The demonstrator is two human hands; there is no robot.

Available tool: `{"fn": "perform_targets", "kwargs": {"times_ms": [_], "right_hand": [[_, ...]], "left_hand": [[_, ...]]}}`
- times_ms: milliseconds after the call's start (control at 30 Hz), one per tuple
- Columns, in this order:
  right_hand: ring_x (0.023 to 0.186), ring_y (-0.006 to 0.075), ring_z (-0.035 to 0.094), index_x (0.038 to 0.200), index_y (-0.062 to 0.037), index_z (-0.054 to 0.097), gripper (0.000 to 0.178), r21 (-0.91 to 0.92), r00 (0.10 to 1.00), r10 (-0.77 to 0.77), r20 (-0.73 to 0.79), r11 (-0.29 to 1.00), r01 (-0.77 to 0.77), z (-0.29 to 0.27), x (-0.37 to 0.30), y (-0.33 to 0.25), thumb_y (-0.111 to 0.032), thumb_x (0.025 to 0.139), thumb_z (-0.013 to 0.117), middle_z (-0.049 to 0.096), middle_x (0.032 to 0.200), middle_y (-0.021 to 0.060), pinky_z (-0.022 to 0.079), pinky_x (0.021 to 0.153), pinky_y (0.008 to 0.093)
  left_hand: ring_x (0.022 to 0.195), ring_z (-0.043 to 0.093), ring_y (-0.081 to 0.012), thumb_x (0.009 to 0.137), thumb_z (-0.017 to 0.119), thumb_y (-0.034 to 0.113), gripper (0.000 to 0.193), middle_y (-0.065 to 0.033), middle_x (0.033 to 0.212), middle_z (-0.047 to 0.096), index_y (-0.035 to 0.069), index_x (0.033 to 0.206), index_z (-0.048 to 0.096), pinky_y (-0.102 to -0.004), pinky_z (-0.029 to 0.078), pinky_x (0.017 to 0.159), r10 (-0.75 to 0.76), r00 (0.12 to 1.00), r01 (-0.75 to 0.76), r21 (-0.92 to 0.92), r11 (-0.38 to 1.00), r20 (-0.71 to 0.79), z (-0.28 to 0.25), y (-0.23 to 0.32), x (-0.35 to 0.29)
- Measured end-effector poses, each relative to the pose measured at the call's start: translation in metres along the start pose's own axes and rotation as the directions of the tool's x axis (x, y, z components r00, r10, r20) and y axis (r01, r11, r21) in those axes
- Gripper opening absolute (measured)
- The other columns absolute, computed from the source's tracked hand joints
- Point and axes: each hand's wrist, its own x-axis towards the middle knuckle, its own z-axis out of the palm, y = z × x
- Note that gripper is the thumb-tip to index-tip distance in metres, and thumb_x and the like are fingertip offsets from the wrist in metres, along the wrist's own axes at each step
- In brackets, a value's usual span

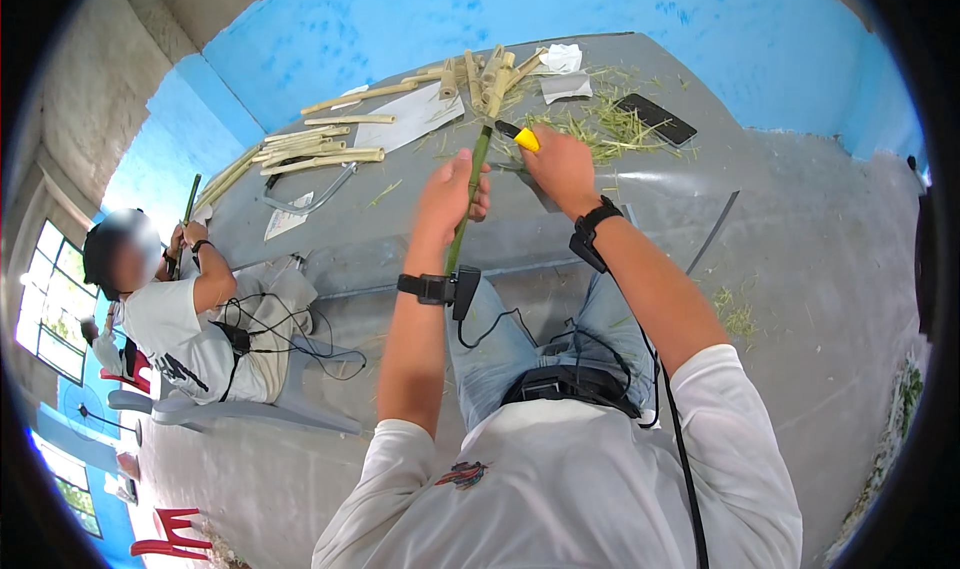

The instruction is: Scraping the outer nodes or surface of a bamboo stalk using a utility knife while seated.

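Observation:
My left hand (449,191) is closed around a slender green bamboo stalk (478,159), which slants from near my lap up toward the table. Its upper end comes close to the pale bamboo pieces (494,87). To the right of the stalk, my right hand (563,166) grips a tool with a yellow-and-black handle (524,138). The black end of the handle points toward the stalk; the fingers hide much of the tool, and I cannot make out its working edge. Black straps are on both wrists.
Green shavings (610,129) and a black phone (656,120) lie on the grey table (390,204). Cut bamboo lengths (300,147), white paper (410,121) and a hacksaw (320,191) are farther left. Another person (180,309) sits at the left, holding a stalk.

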Motion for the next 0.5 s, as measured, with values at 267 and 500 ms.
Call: {"fn": "perform_targets", "kwargs": {"times_ms": [267,500], "right_hand": [[0.069,0.0344,0.068,0.089,-0.0111,0.067,0.026,-0.062,0.993,-0.081,0.085,0.994,0.086,0.005,-0.002,-0.003,-0.037,0.087,0.067,0.068,0.073,0.0137,0.053,0.061,0.046],[0.069,0.0336,0.068,0.088,-0.0117,0.067,0.023,-0.093,0.977,-0.173,0.127,0.978,0.185,0.003,-0.003,0.0,-0.035,0.088,0.065,0.068,0.073,0.0129,0.053,0.06,0.0451]], "left_hand": [[0.047,0.043,-0.0066,0.093,0.064,0.042,0.037,0.0034,0.061,0.048,0.008,0.082,0.057,-0.0241,0.033,0.043,-0.021,0.998,0.039,0.38,0.924,-0.051,-0.006,-0.01,0.022],[0.044,0.05,-0.0144,0.086,0.062,0.032,0.034,-0.0037,0.055,0.054,0.003,0.069,0.059,-0.0322,0.038,0.044,0.23,0.954,-0.052,0.654,0.755,-0.191,0.008,-0.02,0.041]]}}
